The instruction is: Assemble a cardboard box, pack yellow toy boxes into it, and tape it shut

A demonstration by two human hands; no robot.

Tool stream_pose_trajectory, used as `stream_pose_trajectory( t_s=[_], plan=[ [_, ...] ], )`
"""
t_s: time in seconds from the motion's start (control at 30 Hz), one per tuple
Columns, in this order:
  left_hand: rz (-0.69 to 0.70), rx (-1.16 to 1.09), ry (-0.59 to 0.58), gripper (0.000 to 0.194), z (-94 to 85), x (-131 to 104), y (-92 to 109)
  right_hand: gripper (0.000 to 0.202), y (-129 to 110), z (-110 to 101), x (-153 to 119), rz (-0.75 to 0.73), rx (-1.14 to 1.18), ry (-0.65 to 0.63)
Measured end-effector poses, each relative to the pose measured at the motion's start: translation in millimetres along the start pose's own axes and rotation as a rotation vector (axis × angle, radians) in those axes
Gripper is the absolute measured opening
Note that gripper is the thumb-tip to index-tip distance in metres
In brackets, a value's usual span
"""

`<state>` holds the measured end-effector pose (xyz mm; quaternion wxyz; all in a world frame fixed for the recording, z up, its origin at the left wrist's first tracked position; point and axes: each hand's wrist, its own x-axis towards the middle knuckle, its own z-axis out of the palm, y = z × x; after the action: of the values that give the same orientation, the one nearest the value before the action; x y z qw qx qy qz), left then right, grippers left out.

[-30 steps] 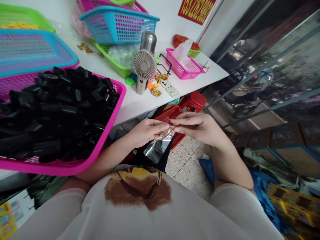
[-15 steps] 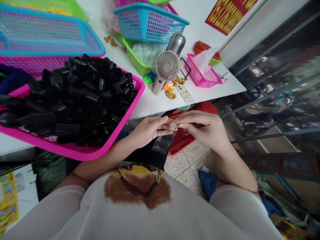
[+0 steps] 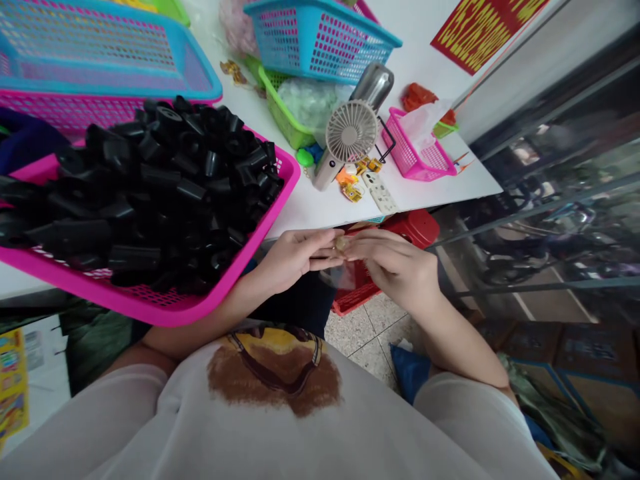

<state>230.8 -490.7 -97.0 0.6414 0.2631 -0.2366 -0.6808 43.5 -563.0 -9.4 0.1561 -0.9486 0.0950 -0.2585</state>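
My left hand (image 3: pixel 303 259) and my right hand (image 3: pixel 395 263) meet in front of the table edge. Between their fingertips is a small pale yellowish piece (image 3: pixel 341 244), too small and blurred to name. Both hands pinch it, the right fingers covering part of it. Something clear, like thin plastic, hangs just under the fingers. My left forearm passes below the rim of a pink basket (image 3: pixel 240 277) heaped with black plastic parts (image 3: pixel 165 193).
On the white table (image 3: pixel 315 210) stand a small fan (image 3: pixel 351 132), a metal bottle (image 3: pixel 374 85), a power strip (image 3: pixel 380 192), a blue basket (image 3: pixel 320 43) and a small pink basket (image 3: pixel 425 167). A red basket (image 3: pixel 350 300) sits on the floor below my hands.
The view has shifted slightly, so the table things appear further right. My right hand has turned, its fingers now lying further over the small piece and closer to my left fingers.
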Motion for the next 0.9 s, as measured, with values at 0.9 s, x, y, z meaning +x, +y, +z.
stream_pose_trajectory(
  t_s=[0.9],
  plan=[
    [0.074, -0.093, 0.150, 0.046, -6.2, 0, 1, 0.024, 19, 21, -9, 0.006, -0.086, 0.073]
  ],
)
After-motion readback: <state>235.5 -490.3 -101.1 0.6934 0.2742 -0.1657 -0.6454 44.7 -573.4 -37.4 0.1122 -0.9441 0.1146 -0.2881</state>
